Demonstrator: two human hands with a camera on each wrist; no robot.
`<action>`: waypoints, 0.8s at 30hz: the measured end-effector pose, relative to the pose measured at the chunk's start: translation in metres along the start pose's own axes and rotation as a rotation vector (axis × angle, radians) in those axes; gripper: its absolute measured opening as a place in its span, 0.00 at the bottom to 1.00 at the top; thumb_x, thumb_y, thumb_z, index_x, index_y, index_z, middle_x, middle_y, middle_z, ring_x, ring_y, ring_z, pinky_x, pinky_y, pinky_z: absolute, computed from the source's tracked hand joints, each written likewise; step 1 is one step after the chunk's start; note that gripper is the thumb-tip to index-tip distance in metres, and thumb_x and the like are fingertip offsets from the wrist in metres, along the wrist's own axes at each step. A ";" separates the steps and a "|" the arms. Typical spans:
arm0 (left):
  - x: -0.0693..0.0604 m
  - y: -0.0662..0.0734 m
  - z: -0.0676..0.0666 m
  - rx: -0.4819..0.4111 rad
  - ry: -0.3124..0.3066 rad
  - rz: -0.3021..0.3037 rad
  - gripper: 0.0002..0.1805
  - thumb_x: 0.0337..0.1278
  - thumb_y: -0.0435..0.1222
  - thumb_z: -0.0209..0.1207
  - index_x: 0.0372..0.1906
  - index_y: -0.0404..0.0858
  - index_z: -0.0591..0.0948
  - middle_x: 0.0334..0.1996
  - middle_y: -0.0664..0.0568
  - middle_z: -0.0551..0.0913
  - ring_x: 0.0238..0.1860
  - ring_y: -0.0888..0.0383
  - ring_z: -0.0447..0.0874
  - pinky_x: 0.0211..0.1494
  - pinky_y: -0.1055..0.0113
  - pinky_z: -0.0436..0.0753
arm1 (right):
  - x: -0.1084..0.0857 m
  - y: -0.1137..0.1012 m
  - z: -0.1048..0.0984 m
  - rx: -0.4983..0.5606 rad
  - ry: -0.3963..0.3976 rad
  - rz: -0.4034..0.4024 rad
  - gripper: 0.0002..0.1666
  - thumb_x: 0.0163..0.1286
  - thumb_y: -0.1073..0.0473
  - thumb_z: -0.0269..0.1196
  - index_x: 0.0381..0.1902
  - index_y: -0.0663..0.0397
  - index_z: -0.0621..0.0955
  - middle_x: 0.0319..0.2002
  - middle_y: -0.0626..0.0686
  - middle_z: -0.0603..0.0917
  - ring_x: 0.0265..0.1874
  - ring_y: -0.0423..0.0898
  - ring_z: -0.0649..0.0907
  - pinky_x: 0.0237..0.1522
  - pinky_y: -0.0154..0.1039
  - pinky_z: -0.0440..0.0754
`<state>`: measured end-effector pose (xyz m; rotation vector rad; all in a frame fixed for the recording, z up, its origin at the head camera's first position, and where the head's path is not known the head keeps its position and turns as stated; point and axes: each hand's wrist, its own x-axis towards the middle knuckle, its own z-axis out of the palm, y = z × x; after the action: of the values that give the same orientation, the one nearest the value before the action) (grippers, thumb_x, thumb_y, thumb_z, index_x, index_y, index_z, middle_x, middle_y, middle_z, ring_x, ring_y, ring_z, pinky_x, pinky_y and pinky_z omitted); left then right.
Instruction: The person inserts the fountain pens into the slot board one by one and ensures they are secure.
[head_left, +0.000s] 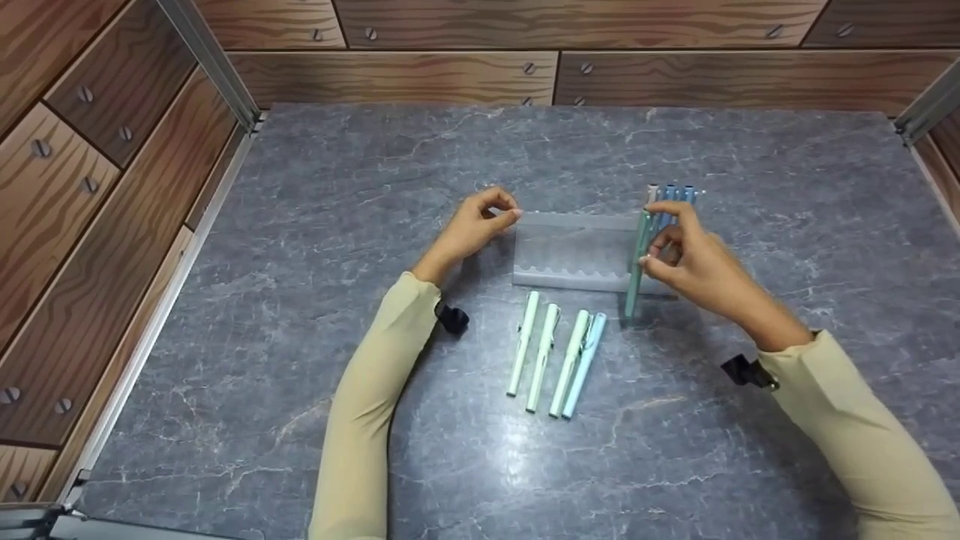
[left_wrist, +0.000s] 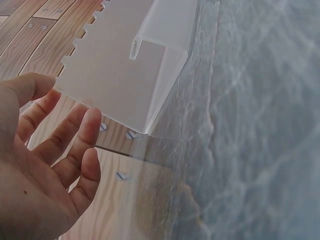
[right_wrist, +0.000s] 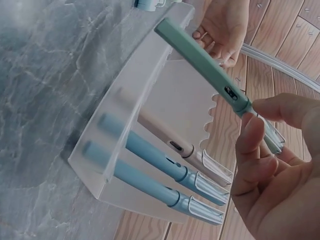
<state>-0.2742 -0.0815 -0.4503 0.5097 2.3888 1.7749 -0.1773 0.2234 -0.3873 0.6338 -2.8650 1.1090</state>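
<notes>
On the counter (head_left: pixel 315 225): a grey marbled top where a person in pale yellow sleeves (head_left: pixel 358 420) works with both arms reaching forward.
Rack: a frosted, see-through pen rack (head_left: pixel 574 246) with notched edges sits in front of the person, a little right of centre.
Pens in the rack: three lie side by side at its right end, one taupe pen (right_wrist: pixel 165 134) and, to its right, two blue pens (right_wrist: pixel 145 185).
Right grip (head_left: pixel 697 259): thumb and fingers pinch a dark green pen (right_wrist: pixel 200 61) near its clip end.
Green pen: slanted over the rack, just left of the taupe one, its lower end reaching past the near edge; whether it touches the rack is hard to tell.
Left grip (head_left: pixel 474 223): thumb and forefinger pinch the rack's far left corner, the other fingers loosely bent.
Pens in front: three mint pens (head_left: pixel 542 358) and one light blue pen (head_left: pixel 584 367) lie between rack and person, clip ends pointing away.
Backdrop: wood-plank patterned panels (head_left: pixel 442 79).
</notes>
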 end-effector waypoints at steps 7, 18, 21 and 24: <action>-0.002 0.001 -0.001 -0.002 -0.010 -0.020 0.07 0.64 0.36 0.59 0.40 0.36 0.79 0.39 0.51 0.81 0.37 0.42 0.81 0.45 0.52 0.84 | 0.005 0.000 0.001 -0.078 0.096 -0.038 0.37 0.66 0.66 0.62 0.68 0.51 0.59 0.32 0.54 0.80 0.19 0.34 0.73 0.19 0.31 0.72; -0.002 0.001 0.000 0.005 -0.006 -0.018 0.07 0.64 0.35 0.59 0.40 0.34 0.79 0.41 0.49 0.81 0.37 0.44 0.81 0.42 0.59 0.85 | 0.013 -0.001 0.002 -0.177 0.172 -0.037 0.36 0.68 0.64 0.61 0.68 0.48 0.59 0.34 0.55 0.83 0.15 0.30 0.71 0.14 0.31 0.69; -0.002 0.002 0.000 0.005 -0.007 -0.019 0.07 0.64 0.36 0.59 0.40 0.35 0.79 0.40 0.49 0.81 0.36 0.45 0.81 0.42 0.58 0.85 | 0.015 0.000 0.004 -0.208 0.189 -0.033 0.35 0.68 0.63 0.62 0.68 0.49 0.59 0.34 0.55 0.83 0.15 0.32 0.71 0.15 0.32 0.68; -0.002 0.002 0.000 0.013 -0.004 -0.016 0.07 0.64 0.36 0.59 0.40 0.35 0.79 0.40 0.49 0.81 0.36 0.46 0.81 0.42 0.58 0.85 | 0.018 0.000 0.005 -0.235 0.210 -0.031 0.35 0.68 0.62 0.62 0.67 0.50 0.60 0.34 0.55 0.84 0.17 0.37 0.72 0.16 0.33 0.67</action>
<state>-0.2723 -0.0820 -0.4489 0.4940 2.3962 1.7511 -0.1928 0.2134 -0.3886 0.5134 -2.7354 0.7660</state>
